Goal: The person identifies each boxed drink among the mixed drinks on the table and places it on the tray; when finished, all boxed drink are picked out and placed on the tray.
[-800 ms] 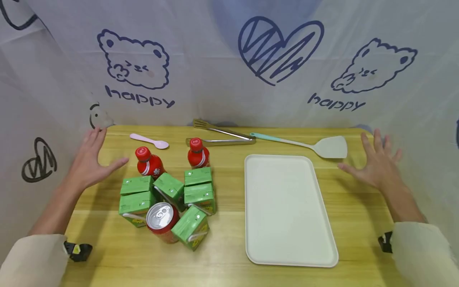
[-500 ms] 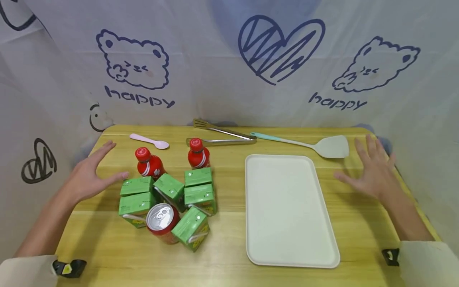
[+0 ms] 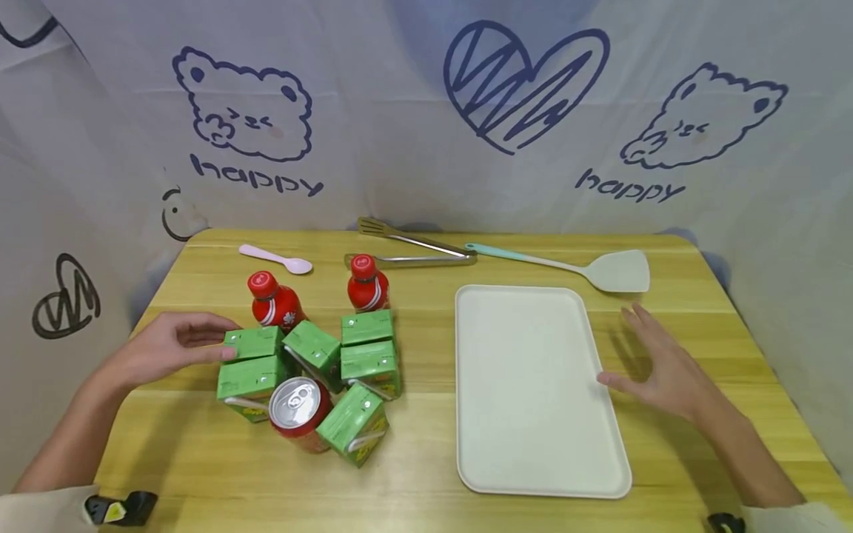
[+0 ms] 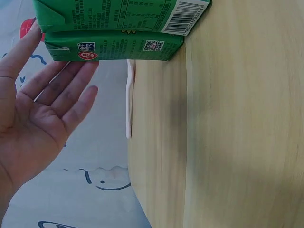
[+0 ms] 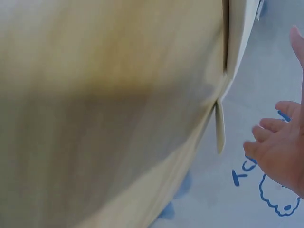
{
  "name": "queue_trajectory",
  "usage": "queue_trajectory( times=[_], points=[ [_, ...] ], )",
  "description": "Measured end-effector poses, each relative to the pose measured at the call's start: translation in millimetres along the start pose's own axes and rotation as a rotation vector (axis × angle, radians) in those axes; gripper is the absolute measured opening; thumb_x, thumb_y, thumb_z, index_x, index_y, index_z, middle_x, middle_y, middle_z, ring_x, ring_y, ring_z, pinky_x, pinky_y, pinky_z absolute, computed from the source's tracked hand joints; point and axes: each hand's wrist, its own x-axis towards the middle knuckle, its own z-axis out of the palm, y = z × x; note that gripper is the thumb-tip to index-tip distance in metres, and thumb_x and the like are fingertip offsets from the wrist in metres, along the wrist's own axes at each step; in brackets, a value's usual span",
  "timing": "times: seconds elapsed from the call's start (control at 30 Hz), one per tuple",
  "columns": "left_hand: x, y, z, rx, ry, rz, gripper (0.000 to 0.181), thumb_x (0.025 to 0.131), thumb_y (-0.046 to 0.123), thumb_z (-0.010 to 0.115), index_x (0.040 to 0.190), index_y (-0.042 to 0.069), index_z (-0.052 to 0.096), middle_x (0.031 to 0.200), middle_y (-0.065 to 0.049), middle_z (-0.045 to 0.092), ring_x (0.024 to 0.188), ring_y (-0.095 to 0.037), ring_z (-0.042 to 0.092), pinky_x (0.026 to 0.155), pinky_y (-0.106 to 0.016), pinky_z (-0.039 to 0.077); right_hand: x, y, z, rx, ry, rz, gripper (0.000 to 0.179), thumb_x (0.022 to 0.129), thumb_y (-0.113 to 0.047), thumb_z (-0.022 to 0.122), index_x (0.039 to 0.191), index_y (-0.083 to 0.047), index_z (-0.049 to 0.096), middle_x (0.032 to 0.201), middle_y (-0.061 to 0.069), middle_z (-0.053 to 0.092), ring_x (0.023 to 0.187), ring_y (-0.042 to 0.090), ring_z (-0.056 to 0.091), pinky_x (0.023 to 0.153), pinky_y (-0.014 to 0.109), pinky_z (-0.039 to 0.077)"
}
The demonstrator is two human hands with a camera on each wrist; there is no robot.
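Note:
My left hand (image 3: pixel 163 348) is at the back-left green drink carton (image 3: pixel 253 343), thumb and fingers spread around its left end. In the left wrist view the fingers of the left hand (image 4: pixel 42 109) are fairly straight beside the carton (image 4: pixel 114 46); whether they touch it I cannot tell. A second green carton (image 3: pixel 248 377) stands directly in front. Just behind is a red bottle (image 3: pixel 278 305). Over the right side of the white tray (image 3: pixel 533 385), my right hand (image 3: pixel 673 381) hovers with spread fingers and holds nothing; the right wrist view shows the hand (image 5: pixel 280 147) too.
More green cartons (image 3: pixel 313 346) and a red can (image 3: pixel 298 407) crowd the left half, with another red bottle (image 3: pixel 369 285) behind. Along the back lie a pink spoon (image 3: pixel 280 259), metal tongs (image 3: pixel 426 255) and a spatula (image 3: pixel 613 272). A cloth (image 3: pixel 400 148) hangs behind the table.
My left hand has come down and right to the back-left carton, its fingers drawing closer together. The right hand has moved left and nearer, toward the tray. The objects stay put.

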Motion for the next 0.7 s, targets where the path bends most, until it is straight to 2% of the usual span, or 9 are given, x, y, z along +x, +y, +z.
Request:
queue_trajectory(
  times=[0.1,0.2,0.3,0.4,0.47,0.6,0.7],
  points=[
    [0.4,-1.5,0.1,-0.037,-0.021,-0.015,0.037,0.088,0.02,0.068,0.118,0.001,0.061,0.114,-0.014,0.067,0.095,0.003,0.063,0.078,-0.019,0.053,-5.3,-4,5,0.026,-0.026,0.018,0.101,0.078,-0.05,0.072,0.152,-0.01,0.017,0.155,0.022,0.021,0.136,0.05,0.026,0.099,0.07,0.027],
    [0.1,-1.6,0.3,-0.059,-0.035,-0.019,0.039,0.087,0.019,0.069,0.119,-0.001,0.061,0.114,-0.014,0.067,0.095,0.003,0.063,0.078,-0.019,0.053,-9.9,-8,9,0.045,-0.03,0.013,0.091,0.078,-0.047,0.073,0.146,-0.002,0.032,0.145,0.027,0.039,0.129,0.051,0.038,0.098,0.066,0.034],
    [-0.5,-0.4,0.3,-0.068,-0.043,-0.008,0.039,0.087,0.018,0.069,0.12,-0.002,0.06,0.114,-0.013,0.067,0.096,0.004,0.062,0.079,-0.018,0.053,-14.5,-9,13,0.055,0.0,-0.029,0.078,0.077,-0.042,0.076,0.135,0.002,0.048,0.133,0.027,0.053,0.119,0.048,0.05,0.094,0.061,0.042],
    [0.0,0.9,0.4,-0.071,-0.043,0.011,0.04,0.086,0.017,0.07,0.12,0.0,0.061,0.112,-0.002,0.069,0.097,0.004,0.062,0.08,-0.018,0.053,-19.3,-9,20,0.07,0.054,-0.084,0.066,0.074,-0.036,0.08,0.126,-0.002,0.059,0.121,0.02,0.063,0.107,0.038,0.062,0.087,0.049,0.051],
    [0.7,1.5,0.5,-0.068,-0.04,0.023,0.039,0.085,0.017,0.071,0.12,0.001,0.061,0.109,0.003,0.07,0.096,0.003,0.063,0.079,-0.019,0.053,-22.4,-9,23,0.105,0.083,-0.12,0.057,0.072,-0.03,0.083,0.119,-0.004,0.064,0.114,0.015,0.067,0.098,0.025,0.067,0.08,0.038,0.055],
    [0.6,2.9,1.3,-0.066,-0.021,0.022,0.039,0.084,0.017,0.072,0.118,0.0,0.063,0.103,0.008,0.071,0.093,-0.001,0.066,0.076,-0.02,0.054,-28.7,-8,27,0.2,0.093,-0.165,0.044,0.069,-0.019,0.085,0.108,-0.008,0.067,0.104,0.008,0.068,0.085,0.002,0.062,0.07,0.021,0.055],
    [-0.5,3.1,1.8,-0.053,-0.004,0.014,0.04,0.083,0.018,0.073,0.118,0.0,0.063,0.102,0.009,0.071,0.091,-0.003,0.067,0.075,-0.02,0.054,-33.1,-8,29,0.239,0.089,-0.168,0.04,0.068,-0.014,0.085,0.103,-0.01,0.068,0.095,0.004,0.066,0.079,-0.002,0.058,0.065,0.019,0.054]
  ],
)
